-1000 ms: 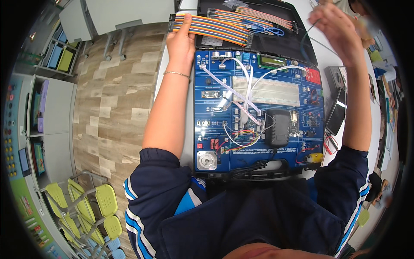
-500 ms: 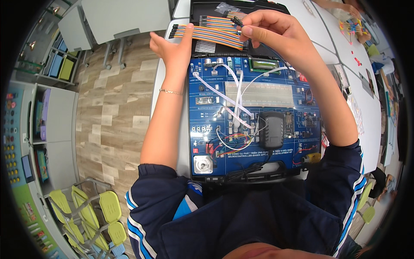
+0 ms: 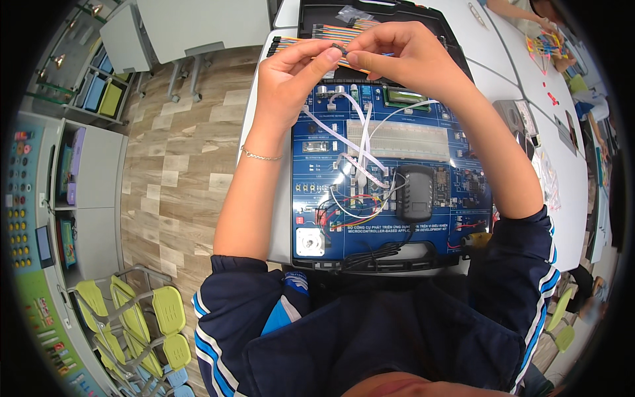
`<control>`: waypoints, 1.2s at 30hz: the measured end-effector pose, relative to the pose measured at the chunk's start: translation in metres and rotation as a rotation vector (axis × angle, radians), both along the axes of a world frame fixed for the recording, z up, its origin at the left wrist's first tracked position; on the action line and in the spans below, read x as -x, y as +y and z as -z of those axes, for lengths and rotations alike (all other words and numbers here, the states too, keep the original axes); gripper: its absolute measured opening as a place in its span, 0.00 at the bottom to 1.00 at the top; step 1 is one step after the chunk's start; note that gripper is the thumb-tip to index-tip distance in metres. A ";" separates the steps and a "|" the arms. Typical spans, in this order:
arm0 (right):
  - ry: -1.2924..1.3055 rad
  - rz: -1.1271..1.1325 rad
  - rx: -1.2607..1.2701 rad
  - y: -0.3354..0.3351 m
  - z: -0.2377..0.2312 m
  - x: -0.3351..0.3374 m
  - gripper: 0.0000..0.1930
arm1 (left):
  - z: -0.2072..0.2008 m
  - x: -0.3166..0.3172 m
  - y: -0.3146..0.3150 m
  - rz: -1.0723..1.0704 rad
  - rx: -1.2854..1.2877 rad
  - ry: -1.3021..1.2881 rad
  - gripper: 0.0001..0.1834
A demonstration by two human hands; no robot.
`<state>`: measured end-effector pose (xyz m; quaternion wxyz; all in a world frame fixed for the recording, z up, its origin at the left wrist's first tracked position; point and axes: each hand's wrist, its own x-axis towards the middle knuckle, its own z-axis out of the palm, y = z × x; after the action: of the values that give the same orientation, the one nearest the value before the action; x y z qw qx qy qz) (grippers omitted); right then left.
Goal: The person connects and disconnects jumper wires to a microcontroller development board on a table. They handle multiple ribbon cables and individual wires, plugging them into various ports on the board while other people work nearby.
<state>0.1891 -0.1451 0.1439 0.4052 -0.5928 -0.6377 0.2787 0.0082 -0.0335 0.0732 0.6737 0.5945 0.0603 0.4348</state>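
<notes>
My left hand (image 3: 288, 79) and my right hand (image 3: 413, 59) meet above the open case, their fingertips pinched round a small black connector (image 3: 340, 49). The fingers hide most of it. Behind them, rainbow ribbon jumper wires (image 3: 331, 32) with black ends lie in the case lid (image 3: 423, 12). Below my hands is a blue electronics training board (image 3: 377, 246) carrying a white breadboard (image 3: 405, 144), a small display (image 3: 405, 98) and a square motor (image 3: 309, 243). White cables (image 3: 340, 139) cross it, and a black power adapter (image 3: 415, 192) rests on top.
White tables (image 3: 493, 83) continue to the right, with a grey device (image 3: 514, 119) beside the case. At the far right a person's hands (image 3: 546, 26) are near coloured sticks (image 3: 548, 45). Green chairs (image 3: 169, 311) stand at the lower left on the wood-patterned floor (image 3: 192, 178).
My left hand has left its spread pose at the rainbow wires and come right to the connector, its fingers now closed. My right hand has brought the connector left and slightly nearer.
</notes>
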 end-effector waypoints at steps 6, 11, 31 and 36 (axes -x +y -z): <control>-0.081 0.141 -0.151 0.004 0.013 0.004 0.12 | 0.001 -0.001 0.000 -0.049 0.031 0.069 0.12; -0.122 0.205 -0.333 0.007 0.026 0.010 0.12 | 0.001 -0.002 0.001 -0.022 0.113 0.066 0.11; -0.549 0.191 -0.855 0.018 0.017 0.014 0.08 | 0.003 -0.013 0.031 0.286 0.450 -0.036 0.07; -0.498 0.234 -0.691 0.016 0.013 0.025 0.08 | 0.011 -0.010 0.042 0.361 0.451 0.013 0.19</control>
<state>0.1640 -0.1286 0.1309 0.4422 -0.5398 -0.7004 -0.1500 0.0179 0.0081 0.0618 0.8550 0.4336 0.0527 0.2796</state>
